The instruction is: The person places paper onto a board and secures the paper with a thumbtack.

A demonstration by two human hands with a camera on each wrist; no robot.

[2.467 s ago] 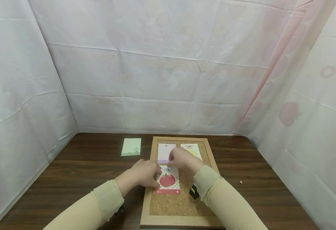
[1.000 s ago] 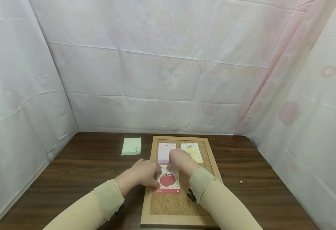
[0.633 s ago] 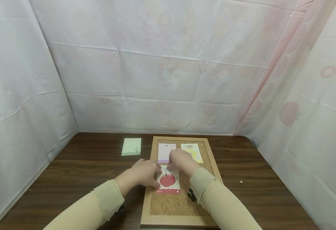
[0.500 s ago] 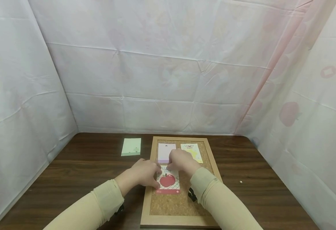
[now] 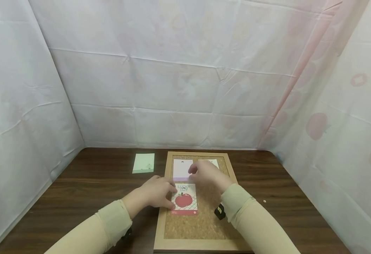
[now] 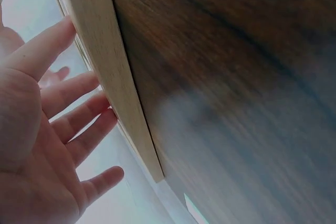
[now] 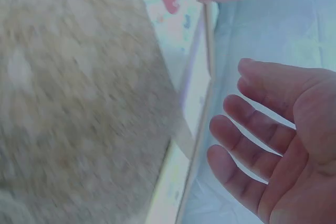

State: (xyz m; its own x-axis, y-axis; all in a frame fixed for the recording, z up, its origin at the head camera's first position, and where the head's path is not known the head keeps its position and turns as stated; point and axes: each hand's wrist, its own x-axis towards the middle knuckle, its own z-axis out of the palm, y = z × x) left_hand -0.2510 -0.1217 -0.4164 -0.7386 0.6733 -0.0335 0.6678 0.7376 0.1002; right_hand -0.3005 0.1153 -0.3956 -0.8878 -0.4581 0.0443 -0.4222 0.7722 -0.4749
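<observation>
A note card with a red apple and the words LUCKY DAY [image 5: 184, 201] lies on the framed corkboard [image 5: 193, 229]. Near its top sits a small dark pin-like dot [image 5: 183, 188]. My left hand [image 5: 157, 192] rests at the card's left edge, thumb and fingers spread; the left wrist view shows its fingers over the wooden frame [image 6: 105, 51]. Above the board, right of the purple-edged card [image 5: 181, 170], is my right hand [image 5: 206, 173]. Its fingers [image 7: 252, 153] are loosely bent with nothing between them. It partly covers another white card [image 5: 215, 162].
Left of the board, a pale green note card [image 5: 143, 163] lies on the dark wooden table [image 5: 103, 183]. A tiny pale object [image 5: 264, 201] sits to the right of the board. White printed curtains [image 5: 172, 88] enclose the table at the back and sides.
My right hand has lifted from the top of the apple card and moved right, its fingers loosening. The dark dot and lettering there now show. My left hand has stayed at the card's edge.
</observation>
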